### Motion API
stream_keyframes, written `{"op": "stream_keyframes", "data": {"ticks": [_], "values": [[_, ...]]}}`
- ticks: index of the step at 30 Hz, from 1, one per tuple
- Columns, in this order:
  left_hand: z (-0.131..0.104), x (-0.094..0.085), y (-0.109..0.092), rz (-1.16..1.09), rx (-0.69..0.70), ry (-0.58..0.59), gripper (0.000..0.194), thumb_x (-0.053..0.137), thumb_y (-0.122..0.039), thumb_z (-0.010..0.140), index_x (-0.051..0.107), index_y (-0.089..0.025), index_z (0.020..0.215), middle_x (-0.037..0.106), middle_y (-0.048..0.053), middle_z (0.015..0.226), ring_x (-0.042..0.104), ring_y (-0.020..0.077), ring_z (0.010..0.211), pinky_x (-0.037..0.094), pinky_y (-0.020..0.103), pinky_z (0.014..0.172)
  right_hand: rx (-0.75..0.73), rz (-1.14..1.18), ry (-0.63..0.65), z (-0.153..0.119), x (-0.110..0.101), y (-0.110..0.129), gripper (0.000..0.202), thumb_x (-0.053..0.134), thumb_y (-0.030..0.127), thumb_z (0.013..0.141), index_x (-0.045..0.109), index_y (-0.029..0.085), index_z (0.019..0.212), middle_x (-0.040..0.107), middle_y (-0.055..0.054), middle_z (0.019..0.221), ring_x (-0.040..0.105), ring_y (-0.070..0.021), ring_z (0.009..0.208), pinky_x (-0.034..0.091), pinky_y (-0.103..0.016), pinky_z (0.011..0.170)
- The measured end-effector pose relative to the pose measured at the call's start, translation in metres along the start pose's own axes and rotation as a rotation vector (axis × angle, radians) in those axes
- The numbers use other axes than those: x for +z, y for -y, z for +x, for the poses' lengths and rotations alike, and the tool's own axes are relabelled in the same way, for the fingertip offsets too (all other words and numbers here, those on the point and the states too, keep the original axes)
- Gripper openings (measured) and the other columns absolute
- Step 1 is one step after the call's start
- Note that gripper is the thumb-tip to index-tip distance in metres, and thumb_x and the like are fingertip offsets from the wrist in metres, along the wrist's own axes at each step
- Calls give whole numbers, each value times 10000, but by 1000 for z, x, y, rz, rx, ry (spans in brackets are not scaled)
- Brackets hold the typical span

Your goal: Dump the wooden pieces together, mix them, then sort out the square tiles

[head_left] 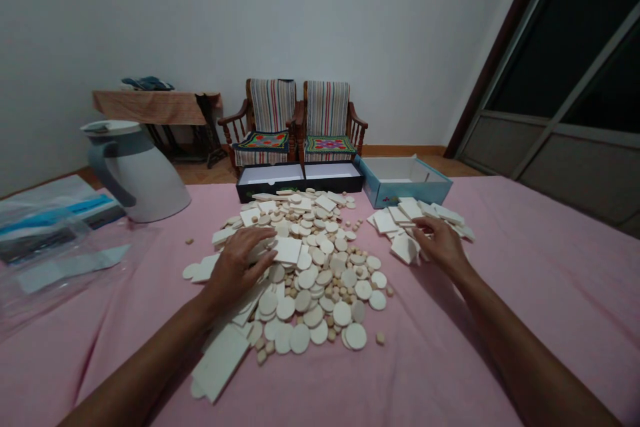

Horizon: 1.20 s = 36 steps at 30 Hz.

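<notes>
Square tile flat under left hand, corner rightward

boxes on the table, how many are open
2, both open at the table's far edge: a black box behind the big pile of white pieces, and a blue box to its right, behind the smaller stack of squares that the right hand touches.

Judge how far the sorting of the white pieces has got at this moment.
Done: a small stack of square tiles lies apart by the blue box. In hand: left hand rests on a square tile in the mixed pile; right hand touches the stack. Left: most pieces, with squares among the discs.
</notes>
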<state>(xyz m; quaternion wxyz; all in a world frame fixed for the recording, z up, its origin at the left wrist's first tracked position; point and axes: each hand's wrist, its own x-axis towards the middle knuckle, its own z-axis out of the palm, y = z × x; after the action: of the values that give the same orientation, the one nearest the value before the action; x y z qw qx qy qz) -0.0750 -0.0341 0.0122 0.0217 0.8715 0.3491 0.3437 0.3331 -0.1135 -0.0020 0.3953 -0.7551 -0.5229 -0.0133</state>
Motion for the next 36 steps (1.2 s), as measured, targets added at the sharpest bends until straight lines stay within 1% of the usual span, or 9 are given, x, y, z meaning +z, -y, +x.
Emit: {"op": "stream_keyframes", "data": {"ticks": [4, 8, 13, 18, 21, 25, 30, 33, 36], "values": [[5, 1, -3, 45, 57, 164, 445, 573, -392, 838, 501, -238, 1249, 590, 87, 1244, 498, 268, 1170, 386, 472, 974, -77, 16, -18, -9, 10, -9, 289, 480, 331, 758, 684, 158, 867, 686, -86, 878, 620, -200, 761, 476, -339, 728], [7, 3, -5, 55, 53, 221, 423, 582, -397, 833, 511, -252, 1223, 609, 76, 1218, 524, 271, 1140, 405, 466, 940, -117, 29, -6, -18, 19, -5, 280, 477, 326, 762, 681, 167, 869, 682, -90, 903, 622, -214, 806, 485, -361, 758], [9, -3, -6, 6, 10, 195, 353, 610, -380, 808, 569, -247, 1132, 646, 72, 1128, 571, 251, 1057, 448, 442, 905, -148, 58, -59, -16, 16, -4, 273, 477, 321, 781, 672, 165, 891, 673, -91, 922, 616, -208, 798, 488, -363, 773], [26, -3, -18, -131, -99, 85, 376, 590, -412, 812, 571, -216, 1133, 641, 73, 1115, 611, 206, 976, 514, 367, 813, -136, 85, -189, -11, 6, -5, 263, 489, 303, 780, 668, 163, 912, 667, -94, 947, 612, -206, 798, 489, -357, 768], [48, 13, -40, -238, -95, 124, 357, 606, -385, 796, 582, -199, 1100, 646, 74, 1083, 623, 186, 904, 531, 319, 722, -124, 93, -193, -10, 3, -6, 271, 489, 289, 774, 670, 160, 930, 663, -95, 957, 613, -202, 790, 491, -357, 770], [79, 53, -80, -228, 37, 201, 298, 660, -343, 758, 606, -182, 1003, 662, 73, 987, 618, 208, 884, 518, 340, 751, -115, 119, -178, -11, 2, -9, 260, 491, 282, 764, 667, 160, 911, 659, -101, 978, 614, -204, 798, 495, -367, 781], [104, 90, -117, -295, 109, 127, 341, 595, -363, 835, 561, -182, 1122, 658, 103, 1064, 618, 221, 959, 495, 354, 820, -82, 134, -200, -11, 1, -10, 253, 480, 276, 761, 664, 173, 899, 669, -95, 961, 614, -208, 799, 495, -378, 783], [116, 92, -111, -204, 161, 157, 305, 534, -350, 875, 577, -181, 1124, 656, 109, 1099, 601, 232, 1019, 463, 368, 877, -90, 143, -201, -11, 0, -9, 246, 478, 272, 761, 661, 176, 893, 667, -93, 979, 618, -206, 806, 494, -375, 789], [132, 83, -79, 79, 91, 299, 266, 524, -279, 860, 611, -177, 1090, 660, 111, 1107, 581, 253, 1062, 423, 385, 917, -96, 138, -199, -11, 1, -7, 245, 480, 269, 759, 661, 166, 889, 663, -97, 979, 619, -200, 792, 494, -365, 781]]}}
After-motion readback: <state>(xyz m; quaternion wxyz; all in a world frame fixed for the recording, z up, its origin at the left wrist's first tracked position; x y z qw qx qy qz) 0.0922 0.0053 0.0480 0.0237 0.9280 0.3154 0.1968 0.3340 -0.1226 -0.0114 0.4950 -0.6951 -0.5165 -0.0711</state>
